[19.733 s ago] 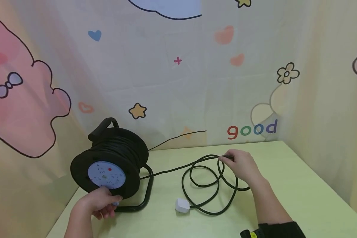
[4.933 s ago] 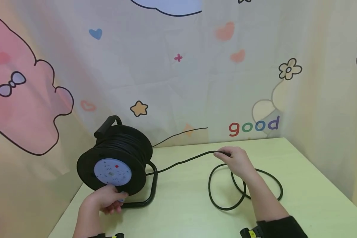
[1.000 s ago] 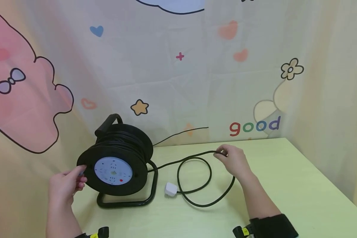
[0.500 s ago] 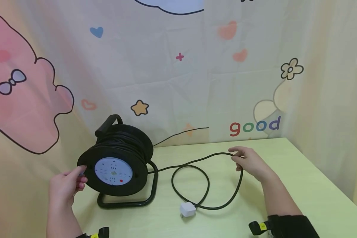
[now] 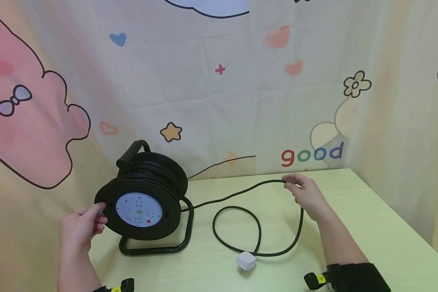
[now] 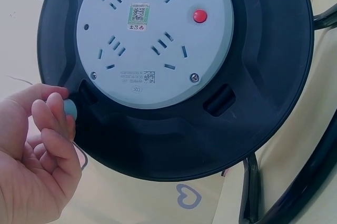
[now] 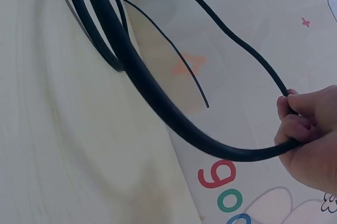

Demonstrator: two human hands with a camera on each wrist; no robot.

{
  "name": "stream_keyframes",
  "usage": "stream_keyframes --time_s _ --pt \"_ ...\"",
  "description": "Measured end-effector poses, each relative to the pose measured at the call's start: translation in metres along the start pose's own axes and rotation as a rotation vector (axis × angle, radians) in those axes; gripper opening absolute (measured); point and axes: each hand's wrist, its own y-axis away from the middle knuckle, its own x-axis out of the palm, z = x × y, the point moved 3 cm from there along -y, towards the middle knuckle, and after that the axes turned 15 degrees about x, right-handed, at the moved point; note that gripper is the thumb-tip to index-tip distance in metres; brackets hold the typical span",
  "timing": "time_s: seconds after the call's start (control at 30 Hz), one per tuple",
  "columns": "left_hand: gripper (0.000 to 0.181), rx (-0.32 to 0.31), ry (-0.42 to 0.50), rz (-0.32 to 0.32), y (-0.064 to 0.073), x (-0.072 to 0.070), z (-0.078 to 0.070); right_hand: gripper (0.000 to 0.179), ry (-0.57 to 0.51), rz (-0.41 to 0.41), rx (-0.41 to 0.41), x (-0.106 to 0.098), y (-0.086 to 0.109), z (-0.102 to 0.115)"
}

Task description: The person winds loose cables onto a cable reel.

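A black cable reel (image 5: 142, 166) stands on the left of the table, its round pale socket panel (image 5: 139, 209) facing forward. My left hand (image 5: 81, 229) is at the left edge of its flange, pinching a small blue-grey winding knob (image 6: 70, 109) between thumb and fingers. Out to the right, my right hand (image 5: 308, 196) holds the black cable (image 5: 237, 193) above the table, thumb against fingertips. From that grip the cable drops into one loose loop. Its white plug (image 5: 246, 260) lies near the front, pins downward.
The reel's black tube stand (image 5: 187, 227) rests on the pale green table (image 5: 350, 227). Behind hangs a printed curtain (image 5: 211, 101). A thin dark line (image 5: 222, 163) runs up the curtain's foot behind the reel.
Since the earliest frames the reel has turned, my left hand going from below the panel to its left, and fewer loops lie out. Lately my right hand moved right; the plug slid right and forward.
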Motion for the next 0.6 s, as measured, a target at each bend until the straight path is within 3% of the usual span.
stream_keyframes --time_s 0.17,0.4,0.6 --pt "0.042 0.012 -0.012 0.002 0.000 0.000 0.000 0.027 0.032 -0.104 -0.064 -0.002 -0.001 0.002" --pt "0.042 0.017 -0.013 -0.007 0.000 0.000 0.000 0.022 0.116 -0.292 -0.316 -0.003 0.004 0.012" --pt "0.043 0.021 -0.023 -0.013 0.000 0.000 0.000 0.019 0.133 -0.346 -0.399 -0.002 0.004 0.014"
